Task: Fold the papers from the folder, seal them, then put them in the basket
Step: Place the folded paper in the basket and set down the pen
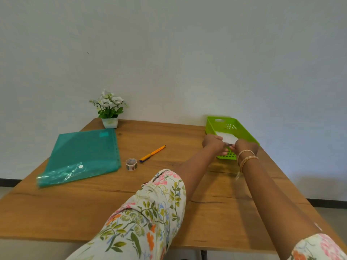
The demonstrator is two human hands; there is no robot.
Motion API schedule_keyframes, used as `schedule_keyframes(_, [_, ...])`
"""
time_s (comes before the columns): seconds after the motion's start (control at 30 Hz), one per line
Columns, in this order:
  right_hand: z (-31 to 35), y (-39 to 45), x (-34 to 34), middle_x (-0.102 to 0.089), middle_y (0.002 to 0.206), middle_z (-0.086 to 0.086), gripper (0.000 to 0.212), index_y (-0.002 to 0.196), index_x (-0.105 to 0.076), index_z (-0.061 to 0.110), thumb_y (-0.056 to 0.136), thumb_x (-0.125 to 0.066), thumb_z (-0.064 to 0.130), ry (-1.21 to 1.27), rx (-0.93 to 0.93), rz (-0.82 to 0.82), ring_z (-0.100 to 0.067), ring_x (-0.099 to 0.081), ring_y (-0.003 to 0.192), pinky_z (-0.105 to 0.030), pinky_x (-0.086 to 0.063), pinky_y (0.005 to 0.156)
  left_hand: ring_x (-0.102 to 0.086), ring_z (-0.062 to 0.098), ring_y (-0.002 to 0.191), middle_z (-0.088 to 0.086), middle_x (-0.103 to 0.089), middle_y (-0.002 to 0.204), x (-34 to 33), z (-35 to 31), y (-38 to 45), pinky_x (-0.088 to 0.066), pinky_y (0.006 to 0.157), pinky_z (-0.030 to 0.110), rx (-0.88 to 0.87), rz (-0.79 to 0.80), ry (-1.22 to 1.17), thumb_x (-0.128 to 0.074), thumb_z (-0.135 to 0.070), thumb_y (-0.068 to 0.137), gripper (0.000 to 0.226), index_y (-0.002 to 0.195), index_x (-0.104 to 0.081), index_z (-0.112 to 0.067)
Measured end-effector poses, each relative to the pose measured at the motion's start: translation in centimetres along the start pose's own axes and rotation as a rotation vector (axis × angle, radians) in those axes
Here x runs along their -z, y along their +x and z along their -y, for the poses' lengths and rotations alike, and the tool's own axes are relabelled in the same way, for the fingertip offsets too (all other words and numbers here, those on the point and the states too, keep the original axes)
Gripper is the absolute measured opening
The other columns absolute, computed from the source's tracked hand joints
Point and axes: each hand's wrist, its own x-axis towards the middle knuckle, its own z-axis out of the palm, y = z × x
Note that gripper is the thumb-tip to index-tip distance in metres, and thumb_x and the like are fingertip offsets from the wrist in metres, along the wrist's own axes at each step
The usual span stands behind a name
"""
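Both hands reach out together over the near end of the green basket [232, 128], each pinching one end of a small folded white paper [226, 138]. The left hand [213, 143] takes the left edge and the right hand [244, 145] the right edge, with a dark strip between them on the near edge that looks like the seal, though it is too small to be sure. Holding the paper at both ends keeps it flat and closed while it goes down, so the fold does not spring open. The paper sits inside the basket's walls, low over the bottom; I cannot tell whether it already rests there or on another sheet.

The things for the earlier steps lie well to the left of the hands. The roll of tape [131, 164] and the orange pen [153, 153] lie nearest, close to each other, probably left where sealing is done. Further left lies the teal folder [82, 155], its flap open toward the person, which suits drawing out more sheets. A small potted plant [109, 109] stands beyond it at the far edge of the wooden surface [93, 209].

By my reading this is the dropping-off step for one paper; the fingers only need to loosen.
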Motion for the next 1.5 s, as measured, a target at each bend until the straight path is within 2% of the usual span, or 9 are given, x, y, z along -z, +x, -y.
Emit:
schedule_keyframes(0.2, [-0.2, 0.0, -0.2, -0.061, 0.096, -0.01, 0.056, 0.118, -0.057, -0.003, 0.065, -0.076, 0.001, -0.081, 0.019, -0.103, -0.021, -0.059, 0.085, -0.026, -0.041, 0.052, -0.068, 0.028, 0.084, 0.012, -0.063, 0.111, -0.1, 0.5, 1.0, -0.057, 0.056, 0.03, -0.15, -0.045, 0.207, -0.066, -0.004, 0.088, 0.039, 0.126, -0.058, -0.004])
schedule_keyframes(0.33, [-0.4, 0.4, -0.6, -0.064, 0.116, -0.017, 0.069, 0.125, -0.051, -0.002, 0.061, -0.075, -0.008, 0.035, -0.011, -0.108, -0.031, -0.065, 0.102, -0.038, -0.055, 0.083, -0.067, 0.029, 0.099, 0.009, -0.064, 0.11, 0.7, 1.5, 1.3, -0.06, 0.065, 0.037, -0.231, -0.064, 0.357, -0.065, -0.011, 0.089, 0.035, 0.124, -0.061, -0.007])
schedule_keyframes(0.47, [-1.5, -0.4, -0.9, -0.063, 0.089, -0.015, 0.065, 0.128, -0.043, 0.007, 0.067, -0.064, -0.003, 0.012, 0.073, -0.1, -0.033, -0.069, 0.082, -0.046, -0.057, 0.078, -0.065, 0.029, 0.102, 0.011, -0.066, 0.115, 2.4, 2.3, 1.0, -0.053, 0.089, 0.039, -0.275, -0.071, 0.492, -0.066, -0.02, 0.088, 0.033, 0.12, -0.064, -0.011])
schedule_keyframes(0.57, [-2.6, -2.0, -1.7, -0.064, 0.107, -0.02, 0.058, 0.118, -0.042, 0.02, 0.063, -0.057, 0.011, -0.061, 0.168, -0.124, -0.038, -0.067, 0.092, -0.048, -0.056, 0.082, -0.062, 0.028, 0.106, 0.012, -0.065, 0.117, 4.2, 2.7, 0.3, -0.05, 0.091, 0.034, -0.307, -0.078, 0.545, -0.065, -0.021, 0.089, 0.033, 0.121, -0.063, -0.01])
schedule_keyframes(0.7, [-3.0, -7.9, -2.3, -0.059, 0.116, -0.025, 0.04, 0.116, -0.046, 0.003, 0.077, -0.056, -0.002, -0.21, 0.268, -0.115, -0.041, -0.057, 0.107, -0.039, -0.043, 0.085, -0.058, 0.026, 0.112, 0.012, -0.064, 0.119, 7.5, 3.8, -1.1, -0.044, 0.09, 0.03, -0.325, -0.102, 0.633, -0.063, -0.023, 0.091, 0.034, 0.122, -0.062, -0.01])
schedule_keyframes(0.9, [-6.4, -13.8, -5.1, -0.065, 0.112, -0.015, 0.027, 0.106, -0.061, 0.008, 0.08, -0.054, 0.003, -0.478, 0.282, 0.197, -0.034, -0.058, 0.107, -0.03, -0.043, 0.086, -0.059, 0.024, 0.107, 0.007, -0.063, 0.117, 14.7, 5.7, -4.0, -0.048, 0.087, 0.032, -0.287, -0.226, 0.697, -0.057, -0.014, 0.089, 0.03, 0.119, -0.063, -0.015])
schedule_keyframes(1.03, [-9.0, -16.7, -7.7, -0.066, 0.106, -0.012, 0.026, 0.106, -0.06, 0.019, 0.082, -0.053, 0.012, -0.633, 0.31, 0.462, -0.03, -0.06, 0.101, -0.027, -0.044, 0.078, -0.055, 0.024, 0.111, 0.006, -0.057, 0.121, 20.3, 8.3, -5.7, -0.045, 0.09, 0.034, -0.342, -0.531, 0.789, -0.054, -0.006, 0.084, 0.036, 0.116, -0.064, -0.019])
schedule_keyframes(1.23, [-10.6, -19.3, -11.9, -0.051, 0.127, -0.018, 0.046, 0.14, -0.041, 0.028, 0.095, -0.048, 0.023, -0.987, 0.707, 0.76, -0.036, -0.05, 0.117, -0.039, -0.041, 0.098, -0.042, 0.022, 0.122, 0.008, -0.046, 0.13, 24.6, 10.8, -7.0, -0.044, 0.099, 0.035, -0.374, -0.746, 0.855, -0.062, -0.019, 0.088, 0.043, 0.13, -0.053, -0.018])
schedule_keyframes(1.5, [-10.1, -19.9, -14.9, -0.037, 0.135, -0.018, 0.038, 0.127, -0.05, 0.021, 0.097, -0.04, 0.042, -1.231, 0.802, 0.781, -0.037, -0.054, 0.109, -0.042, -0.047, 0.092, -0.03, 0.027, 0.138, 0.015, -0.03, 0.149, 25.1, 11.6, -6.1, -0.037, 0.106, 0.037, -0.42, -0.74, 0.895, -0.057, -0.021, 0.093, 0.043, 0.135, -0.049, -0.016])
